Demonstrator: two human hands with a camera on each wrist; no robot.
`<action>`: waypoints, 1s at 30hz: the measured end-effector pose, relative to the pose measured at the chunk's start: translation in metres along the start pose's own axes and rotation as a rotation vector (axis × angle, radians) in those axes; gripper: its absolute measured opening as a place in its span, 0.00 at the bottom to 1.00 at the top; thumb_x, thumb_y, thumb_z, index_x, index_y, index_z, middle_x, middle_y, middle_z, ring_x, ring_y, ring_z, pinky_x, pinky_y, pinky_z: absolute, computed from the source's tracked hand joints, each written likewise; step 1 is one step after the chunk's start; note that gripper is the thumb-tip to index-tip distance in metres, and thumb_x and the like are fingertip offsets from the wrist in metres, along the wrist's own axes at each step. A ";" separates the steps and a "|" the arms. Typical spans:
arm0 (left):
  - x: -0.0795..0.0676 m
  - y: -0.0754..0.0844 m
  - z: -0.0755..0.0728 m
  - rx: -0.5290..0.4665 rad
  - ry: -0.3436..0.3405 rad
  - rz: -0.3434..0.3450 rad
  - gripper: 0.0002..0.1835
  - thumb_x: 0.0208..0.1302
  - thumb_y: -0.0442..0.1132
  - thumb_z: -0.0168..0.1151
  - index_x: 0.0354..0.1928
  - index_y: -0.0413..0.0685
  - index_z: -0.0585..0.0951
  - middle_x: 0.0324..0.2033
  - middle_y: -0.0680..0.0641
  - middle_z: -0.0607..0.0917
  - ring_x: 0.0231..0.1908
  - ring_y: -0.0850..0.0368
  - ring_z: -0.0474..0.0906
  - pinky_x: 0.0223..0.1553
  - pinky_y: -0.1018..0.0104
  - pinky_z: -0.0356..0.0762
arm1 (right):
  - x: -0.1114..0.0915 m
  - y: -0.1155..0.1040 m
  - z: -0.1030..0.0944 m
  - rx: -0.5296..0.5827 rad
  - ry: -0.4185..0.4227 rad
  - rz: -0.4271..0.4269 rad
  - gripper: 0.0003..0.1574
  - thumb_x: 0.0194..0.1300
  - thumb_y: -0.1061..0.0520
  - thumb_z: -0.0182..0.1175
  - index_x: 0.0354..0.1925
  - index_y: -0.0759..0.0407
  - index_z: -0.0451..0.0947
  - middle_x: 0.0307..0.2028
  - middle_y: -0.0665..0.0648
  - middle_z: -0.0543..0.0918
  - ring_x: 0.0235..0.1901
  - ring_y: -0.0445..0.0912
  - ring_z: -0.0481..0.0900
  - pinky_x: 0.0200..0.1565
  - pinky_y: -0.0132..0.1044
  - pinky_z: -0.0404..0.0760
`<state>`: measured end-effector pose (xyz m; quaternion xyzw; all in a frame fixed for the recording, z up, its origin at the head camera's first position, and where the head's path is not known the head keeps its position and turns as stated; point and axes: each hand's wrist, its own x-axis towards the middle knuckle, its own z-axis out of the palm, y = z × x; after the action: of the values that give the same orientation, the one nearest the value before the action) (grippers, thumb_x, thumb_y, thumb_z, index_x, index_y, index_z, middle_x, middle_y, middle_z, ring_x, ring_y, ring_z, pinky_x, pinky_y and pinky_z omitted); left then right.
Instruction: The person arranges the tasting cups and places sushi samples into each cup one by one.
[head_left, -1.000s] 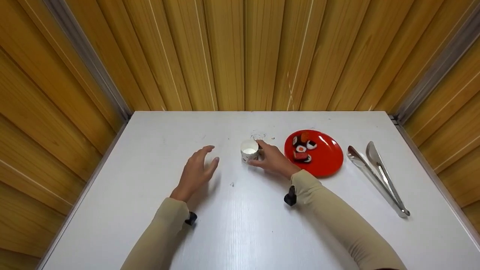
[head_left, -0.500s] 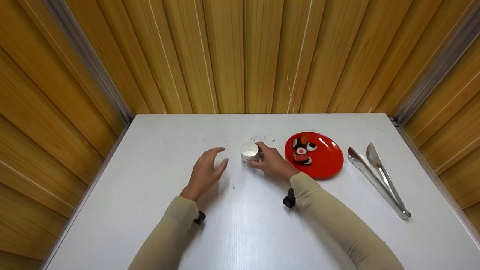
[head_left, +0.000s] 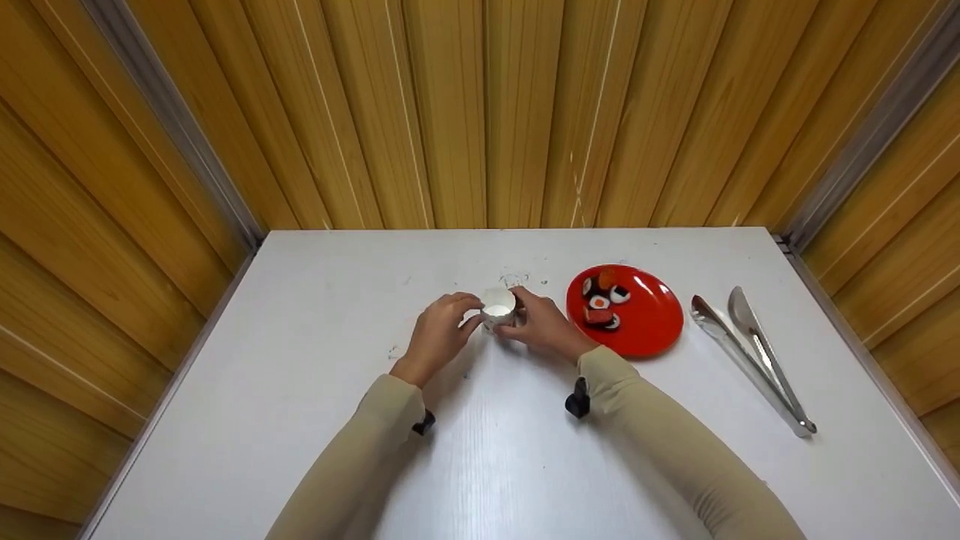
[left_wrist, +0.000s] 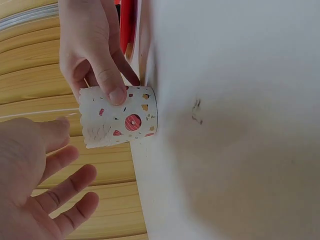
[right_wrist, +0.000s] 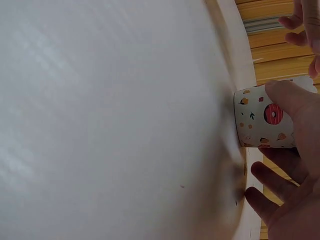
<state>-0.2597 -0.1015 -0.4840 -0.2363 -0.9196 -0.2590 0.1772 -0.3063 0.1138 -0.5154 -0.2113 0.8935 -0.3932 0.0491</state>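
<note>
- Nearest, the right sleeve (head_left: 660, 424) angles in from the right; swung outward, it might catch the red plate (head_left: 649, 322) lying close by.
- Next, the left hand (head_left: 442, 330), fingers spread and holding nothing, is just beside the paper cup (left_wrist: 120, 112); a hurried closing could knock it sideways.
- Alongside, the right hand (head_left: 547, 326) grips the cup between thumb and fingers; squeezing harder would probably dent a thin paper wall.
- Between the hands, the cup is upright, on or barely above the table (head_left: 487, 465), I cannot tell which; a lopsided pull could tip it.
- Farthest, sushi-like pieces (head_left: 599, 303) sit bunched on the plate's left half, where a jolt may scatter them.
</note>
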 end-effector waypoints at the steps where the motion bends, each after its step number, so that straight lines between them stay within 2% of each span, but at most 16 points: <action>1: 0.001 0.001 0.001 0.003 -0.007 0.002 0.10 0.68 0.38 0.70 0.48 0.43 0.88 0.51 0.46 0.88 0.51 0.49 0.84 0.49 0.53 0.83 | 0.000 0.000 0.000 -0.005 0.002 -0.006 0.39 0.63 0.51 0.75 0.67 0.58 0.70 0.58 0.57 0.83 0.58 0.50 0.79 0.63 0.49 0.74; 12: 0.008 0.008 0.014 0.032 -0.068 0.026 0.08 0.69 0.37 0.69 0.47 0.44 0.89 0.46 0.47 0.89 0.45 0.51 0.85 0.44 0.57 0.83 | 0.000 0.002 0.003 -0.038 0.020 -0.036 0.37 0.62 0.51 0.75 0.64 0.59 0.72 0.56 0.57 0.84 0.57 0.51 0.79 0.61 0.48 0.76; 21: 0.010 0.009 0.019 0.041 -0.076 0.039 0.04 0.68 0.36 0.70 0.40 0.46 0.90 0.39 0.49 0.90 0.40 0.52 0.85 0.42 0.57 0.83 | -0.001 -0.001 0.001 -0.012 0.007 -0.007 0.39 0.62 0.53 0.75 0.67 0.59 0.72 0.60 0.58 0.82 0.62 0.52 0.78 0.65 0.49 0.73; 30: 0.011 0.008 0.021 0.031 -0.078 0.045 0.03 0.68 0.36 0.69 0.39 0.46 0.89 0.36 0.49 0.89 0.37 0.53 0.84 0.39 0.58 0.82 | -0.001 -0.001 0.001 -0.010 0.014 -0.010 0.38 0.62 0.54 0.75 0.66 0.59 0.72 0.59 0.58 0.83 0.60 0.53 0.79 0.63 0.49 0.74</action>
<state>-0.2690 -0.0796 -0.4925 -0.2640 -0.9242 -0.2313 0.1507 -0.3045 0.1133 -0.5155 -0.2130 0.8947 -0.3905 0.0397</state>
